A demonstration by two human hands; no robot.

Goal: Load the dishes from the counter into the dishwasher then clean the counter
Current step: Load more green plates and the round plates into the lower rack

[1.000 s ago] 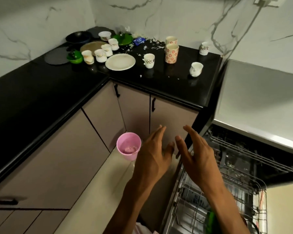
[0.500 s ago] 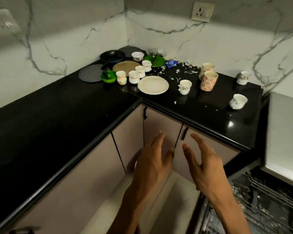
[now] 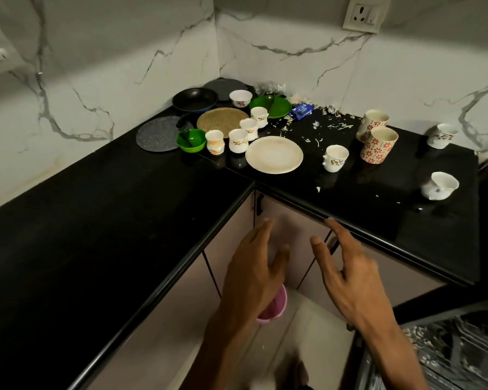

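Dirty dishes crowd the corner of the black counter (image 3: 124, 209): a cream plate (image 3: 274, 154), several small white cups (image 3: 238, 140), a green bowl (image 3: 191, 140), a green plate (image 3: 271, 106), a black pan (image 3: 195, 99), two red-patterned mugs (image 3: 379, 144) and white cups at the right (image 3: 440, 185). Food scraps (image 3: 319, 126) litter the counter. My left hand (image 3: 255, 273) and my right hand (image 3: 347, 274) hover empty in front of the counter edge, fingers apart. The dishwasher rack (image 3: 457, 353) shows at the bottom right.
A pink bucket (image 3: 273, 308) stands on the floor, partly hidden behind my left hand. Beige cabinet doors (image 3: 181, 327) run under the counter. A round woven mat (image 3: 222, 119), two grey plates (image 3: 155, 133) and a blue wrapper (image 3: 302, 110) lie among the dishes. A wall socket (image 3: 366, 14) sits above.
My view has swung up and left from the dishwasher toward the counter corner. Both empty hands have risen from over the rack to the counter edge.
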